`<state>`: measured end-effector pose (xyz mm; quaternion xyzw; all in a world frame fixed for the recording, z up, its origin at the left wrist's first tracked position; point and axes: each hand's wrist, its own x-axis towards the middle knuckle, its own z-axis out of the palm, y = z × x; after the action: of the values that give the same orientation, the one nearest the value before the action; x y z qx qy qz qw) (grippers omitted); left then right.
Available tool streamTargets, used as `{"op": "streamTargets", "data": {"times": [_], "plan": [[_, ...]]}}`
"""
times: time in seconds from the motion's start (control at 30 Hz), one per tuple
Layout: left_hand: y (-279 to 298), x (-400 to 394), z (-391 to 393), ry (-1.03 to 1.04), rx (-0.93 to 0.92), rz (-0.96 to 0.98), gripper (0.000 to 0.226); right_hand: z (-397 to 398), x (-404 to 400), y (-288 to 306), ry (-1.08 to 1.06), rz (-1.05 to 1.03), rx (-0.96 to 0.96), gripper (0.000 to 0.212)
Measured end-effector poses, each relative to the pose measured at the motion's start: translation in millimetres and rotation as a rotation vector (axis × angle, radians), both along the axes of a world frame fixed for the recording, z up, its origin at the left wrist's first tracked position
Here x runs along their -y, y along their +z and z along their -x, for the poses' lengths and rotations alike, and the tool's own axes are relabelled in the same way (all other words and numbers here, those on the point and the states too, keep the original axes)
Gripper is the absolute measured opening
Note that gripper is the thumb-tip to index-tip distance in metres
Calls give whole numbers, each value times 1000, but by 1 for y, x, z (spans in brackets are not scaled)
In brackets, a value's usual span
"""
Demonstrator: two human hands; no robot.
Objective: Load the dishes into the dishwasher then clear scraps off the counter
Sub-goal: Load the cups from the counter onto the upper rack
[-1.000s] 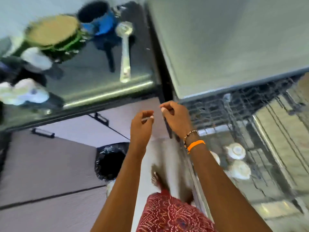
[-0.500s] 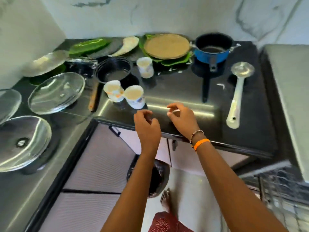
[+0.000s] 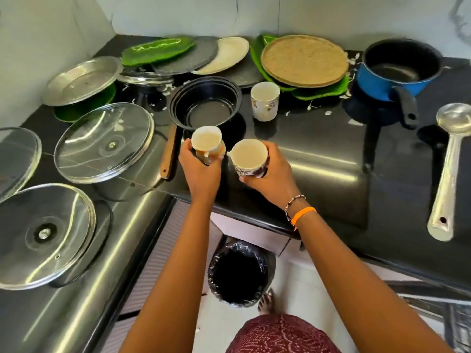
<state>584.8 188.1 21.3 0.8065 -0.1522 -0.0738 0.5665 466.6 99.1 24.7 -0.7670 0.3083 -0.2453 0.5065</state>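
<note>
My left hand (image 3: 200,171) grips a white teacup (image 3: 207,141) with orange pattern near the black counter's front edge. My right hand (image 3: 271,171) grips a second white patterned teacup (image 3: 248,155) just to its right. A third floral cup (image 3: 265,100) stands upright farther back. Behind the cups sits a black frying pan (image 3: 205,107) with a wooden handle. A blue saucepan (image 3: 397,70) stands at the back right, a steel ladle (image 3: 448,169) lies on the right. White scraps (image 3: 312,107) dot the counter. A corner of the dishwasher rack (image 3: 456,324) shows at the bottom right.
Glass lids (image 3: 104,142) and a steel lid (image 3: 81,81) cover the left counter. Green leaf plates, grey and cream plates (image 3: 229,56) and a round woven tray (image 3: 304,59) line the back wall. A black-lined bin (image 3: 239,273) stands on the floor below the counter edge.
The view swung from the dishwasher to the counter. Both hands, empty before, reached forward and each took hold of a teacup.
</note>
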Motion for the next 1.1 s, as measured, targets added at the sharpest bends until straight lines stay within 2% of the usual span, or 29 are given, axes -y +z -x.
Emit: {"op": "streamTargets", "data": {"times": [0.17, 0.3, 0.47, 0.6, 0.73, 0.9, 1.1], "plan": [[-4, 16, 6, 41, -22, 18, 66, 29, 4, 4, -128, 32, 50, 75], [1, 23, 40, -35, 121, 103, 59, 78, 6, 6, -196, 74, 97, 72], [3, 36, 135, -393, 228, 108, 66, 169, -5, 11, -412, 82, 178, 75], [8, 46, 223, -699, 217, 74, 69, 260, -23, 9, -584, 111, 214, 77], [11, 51, 314, -954, 344, 65, 67, 369, -49, 2, -731, 55, 218, 75], [-8, 50, 442, -1328, 422, -29, 70, 507, -99, -28, -953, -78, 116, 72], [-56, 43, 568, -1626, 348, -261, 81, 634, -163, -96, -1153, -160, -343, 74]]}}
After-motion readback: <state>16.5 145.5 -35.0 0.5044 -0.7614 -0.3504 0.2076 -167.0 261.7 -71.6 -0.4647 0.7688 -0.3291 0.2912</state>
